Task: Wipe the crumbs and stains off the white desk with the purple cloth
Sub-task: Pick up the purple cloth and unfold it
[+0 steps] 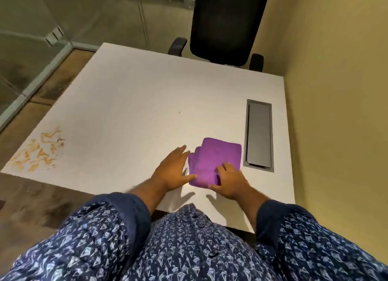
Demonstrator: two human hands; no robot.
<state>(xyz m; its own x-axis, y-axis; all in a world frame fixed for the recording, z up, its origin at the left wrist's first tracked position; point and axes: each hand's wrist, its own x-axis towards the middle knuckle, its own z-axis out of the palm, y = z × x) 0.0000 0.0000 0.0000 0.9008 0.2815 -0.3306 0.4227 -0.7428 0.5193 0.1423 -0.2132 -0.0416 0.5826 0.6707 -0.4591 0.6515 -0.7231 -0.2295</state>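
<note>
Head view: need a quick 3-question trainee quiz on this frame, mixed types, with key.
1. True or false: the purple cloth lies folded on the white desk.
2. The crumbs and stains sit near which desk corner? A) near left B) far right C) near right
3. Fill in: the grey cable hatch lies to the cloth's ____.

Key:
1. True; the right hand rests on it and the left hand is at its left edge.
2. A
3. right

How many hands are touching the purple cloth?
2: the left hand at the cloth's left edge, the right hand on its near right corner.
</note>
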